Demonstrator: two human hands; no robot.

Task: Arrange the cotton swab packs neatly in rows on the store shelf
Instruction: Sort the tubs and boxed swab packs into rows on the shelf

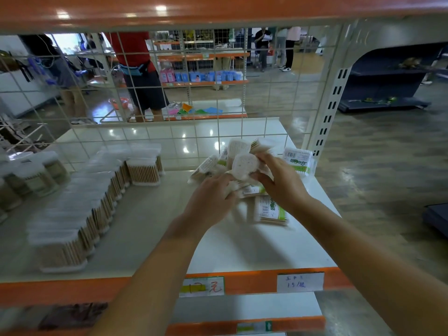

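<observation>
Your right hand (278, 183) curls its fingers around a crinkly clear-plastic cotton swab pack (244, 166), its fluffy white tips facing you, lifted just above a loose heap of packs (218, 163) at the back right of the glossy white shelf (242, 243). Your left hand (211, 202) reaches into the heap with fingers bent; motion blur hides whether it grips anything. One flat pack with a green label (271, 210) lies beside your right wrist. Upright packs of wooden sticks stand in neat rows (80, 214) on the left.
</observation>
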